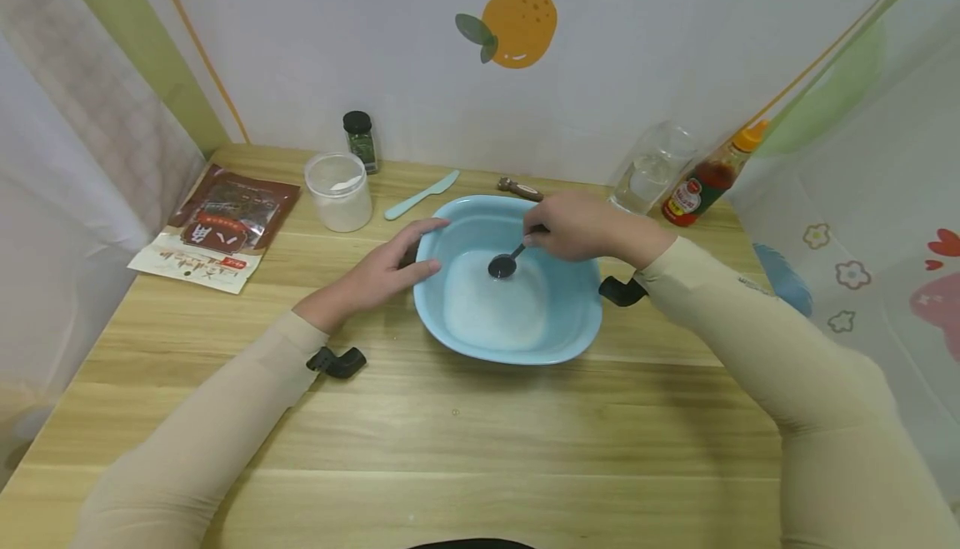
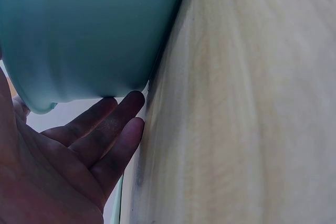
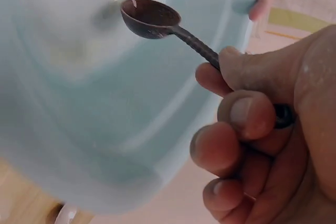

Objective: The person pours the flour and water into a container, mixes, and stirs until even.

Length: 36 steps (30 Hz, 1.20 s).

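Observation:
A light blue basin [image 1: 517, 356] stands on the wooden table, its bottom covered by whitish contents. My left hand [image 1: 378, 274] holds its left side, thumb over the rim. In the left wrist view, several fingers [image 2: 107, 129] of that hand lie along the outer wall, low near the tabletop. Over the basin, my right hand [image 1: 581, 228] grips a small dark spoon [image 1: 502, 266] by its handle. The right wrist view shows the spoon's bowl [image 3: 152, 18] facing up, with a glint inside, and the fingers curled around the handle.
Behind the basin lie a pale blue knife [image 1: 422, 197] and a brown-handled object [image 1: 521, 190]. At left are a jar of white powder [image 1: 348, 207], a black-lidded jar [image 1: 362, 145] and a brown packet [image 1: 217, 228]. A glass of clear liquid [image 1: 645, 182] and a sauce bottle [image 1: 701, 191] stand at back right.

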{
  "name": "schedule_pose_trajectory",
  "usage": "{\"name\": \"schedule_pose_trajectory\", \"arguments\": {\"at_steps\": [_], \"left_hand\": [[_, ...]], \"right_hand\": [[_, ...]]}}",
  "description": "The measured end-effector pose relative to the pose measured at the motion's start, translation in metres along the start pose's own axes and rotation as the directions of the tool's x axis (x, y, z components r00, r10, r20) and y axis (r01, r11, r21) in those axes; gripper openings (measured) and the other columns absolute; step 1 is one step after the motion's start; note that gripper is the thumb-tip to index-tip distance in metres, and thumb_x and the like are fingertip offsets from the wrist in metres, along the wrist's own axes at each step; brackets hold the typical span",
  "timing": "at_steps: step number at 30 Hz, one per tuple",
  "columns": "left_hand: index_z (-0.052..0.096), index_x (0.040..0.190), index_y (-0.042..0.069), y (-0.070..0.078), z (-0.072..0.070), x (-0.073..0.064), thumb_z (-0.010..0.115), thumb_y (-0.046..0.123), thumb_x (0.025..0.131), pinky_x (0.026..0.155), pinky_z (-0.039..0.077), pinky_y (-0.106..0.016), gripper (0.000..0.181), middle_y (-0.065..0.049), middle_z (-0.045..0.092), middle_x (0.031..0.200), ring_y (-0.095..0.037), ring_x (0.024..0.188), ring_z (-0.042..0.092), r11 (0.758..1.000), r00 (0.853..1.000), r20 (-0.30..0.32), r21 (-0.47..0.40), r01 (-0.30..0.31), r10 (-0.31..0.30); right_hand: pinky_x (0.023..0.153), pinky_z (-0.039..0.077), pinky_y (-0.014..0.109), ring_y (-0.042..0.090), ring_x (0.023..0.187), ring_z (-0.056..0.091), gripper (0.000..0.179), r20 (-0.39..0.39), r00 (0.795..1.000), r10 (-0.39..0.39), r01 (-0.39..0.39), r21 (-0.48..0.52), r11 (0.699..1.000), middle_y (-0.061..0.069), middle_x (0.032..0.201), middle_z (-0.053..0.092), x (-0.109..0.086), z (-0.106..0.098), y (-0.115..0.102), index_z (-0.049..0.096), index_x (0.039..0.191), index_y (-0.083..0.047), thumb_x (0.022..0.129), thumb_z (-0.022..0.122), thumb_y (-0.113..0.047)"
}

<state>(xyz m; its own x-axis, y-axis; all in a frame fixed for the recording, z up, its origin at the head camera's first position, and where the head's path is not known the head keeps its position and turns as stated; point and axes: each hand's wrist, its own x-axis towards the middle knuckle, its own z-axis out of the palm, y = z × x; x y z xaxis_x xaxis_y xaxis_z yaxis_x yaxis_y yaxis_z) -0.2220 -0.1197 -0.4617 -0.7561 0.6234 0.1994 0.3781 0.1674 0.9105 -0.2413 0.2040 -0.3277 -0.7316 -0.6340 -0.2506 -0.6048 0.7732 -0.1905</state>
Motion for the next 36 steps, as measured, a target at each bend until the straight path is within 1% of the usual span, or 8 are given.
{"name": "schedule_pose_trajectory", "arguments": {"at_steps": [4, 8, 14, 18, 27, 33, 36], "left_hand": [[0.036, 0.172, 0.015, 0.000, -0.001, -0.001, 0.062, 0.021, 0.114, 0.113, 0.057, -0.053, 0.063, -0.012, 0.043, 0.171, -0.035, 0.146, 0.057, 1.000, 1.000, -0.003, 0.012, 0.010, -0.010], [0.036, 0.172, 0.014, -0.001, -0.002, 0.000, 0.062, 0.021, 0.114, 0.113, 0.057, -0.053, 0.063, -0.013, 0.043, 0.171, -0.035, 0.147, 0.056, 1.000, 1.000, -0.001, 0.005, 0.009, -0.009], [0.036, 0.171, 0.013, -0.001, -0.001, -0.001, 0.062, 0.020, 0.114, 0.111, 0.059, -0.052, 0.063, -0.014, 0.043, 0.170, -0.037, 0.146, 0.058, 1.000, 1.000, 0.005, -0.020, 0.008, -0.008], [0.036, 0.171, 0.014, -0.001, -0.001, -0.001, 0.062, 0.021, 0.114, 0.111, 0.058, -0.052, 0.063, -0.014, 0.043, 0.170, -0.037, 0.145, 0.058, 1.000, 1.000, 0.003, -0.023, 0.009, -0.009], [0.036, 0.172, 0.015, 0.001, -0.002, -0.001, 0.061, 0.022, 0.115, 0.110, 0.059, -0.052, 0.063, -0.014, 0.044, 0.169, -0.037, 0.144, 0.059, 1.000, 1.000, 0.007, -0.015, 0.014, -0.014], [0.035, 0.172, 0.015, 0.000, -0.001, 0.000, 0.061, 0.023, 0.115, 0.108, 0.061, -0.051, 0.064, -0.016, 0.045, 0.169, -0.038, 0.144, 0.059, 1.000, 1.000, 0.016, -0.019, 0.008, -0.008], [0.034, 0.172, 0.014, 0.000, -0.001, 0.000, 0.061, 0.023, 0.115, 0.107, 0.061, -0.051, 0.064, -0.017, 0.045, 0.168, -0.039, 0.143, 0.060, 1.000, 1.000, 0.017, -0.022, 0.007, -0.006]], "right_hand": [[0.072, 0.057, 0.045, 0.022, 0.080, 0.066, 0.014, -0.094, 0.995, 0.015, -0.019, -0.032, 0.999, 0.003, 0.096, 0.077, -0.010, -0.004, 0.005, 0.082, 0.107, -0.011, 0.110, 0.071, -0.019], [0.070, 0.057, 0.045, 0.021, 0.077, 0.066, 0.013, -0.175, 0.985, 0.005, -0.012, -0.041, 0.999, 0.003, 0.096, 0.079, -0.018, -0.003, 0.011, 0.083, 0.108, -0.010, 0.109, 0.073, -0.018], [0.066, 0.054, 0.041, 0.019, 0.073, 0.064, 0.014, -0.223, 0.974, 0.029, -0.032, -0.009, 0.999, 0.003, 0.095, 0.079, -0.028, 0.003, 0.019, 0.083, 0.109, -0.010, 0.109, 0.074, -0.019], [0.064, 0.053, 0.041, 0.019, 0.070, 0.062, 0.012, -0.266, 0.963, 0.034, -0.037, -0.004, 0.999, 0.004, 0.094, 0.079, -0.034, 0.006, 0.022, 0.083, 0.108, -0.009, 0.109, 0.075, -0.018], [0.063, 0.053, 0.039, 0.017, 0.069, 0.062, 0.009, -0.383, 0.923, 0.039, -0.040, 0.007, 0.999, 0.001, 0.091, 0.079, -0.046, 0.016, 0.024, 0.083, 0.107, -0.011, 0.107, 0.077, -0.018], [0.066, 0.054, 0.040, 0.018, 0.071, 0.064, 0.008, -0.458, 0.888, 0.038, -0.022, 0.042, 0.999, 0.005, 0.095, 0.081, -0.053, 0.024, 0.025, 0.083, 0.108, -0.009, 0.106, 0.079, -0.016], [0.065, 0.054, 0.040, 0.018, 0.070, 0.064, 0.008, -0.486, 0.873, 0.042, -0.013, 0.064, 0.998, 0.006, 0.094, 0.081, -0.056, 0.029, 0.026, 0.082, 0.109, -0.008, 0.107, 0.078, -0.014]]}}
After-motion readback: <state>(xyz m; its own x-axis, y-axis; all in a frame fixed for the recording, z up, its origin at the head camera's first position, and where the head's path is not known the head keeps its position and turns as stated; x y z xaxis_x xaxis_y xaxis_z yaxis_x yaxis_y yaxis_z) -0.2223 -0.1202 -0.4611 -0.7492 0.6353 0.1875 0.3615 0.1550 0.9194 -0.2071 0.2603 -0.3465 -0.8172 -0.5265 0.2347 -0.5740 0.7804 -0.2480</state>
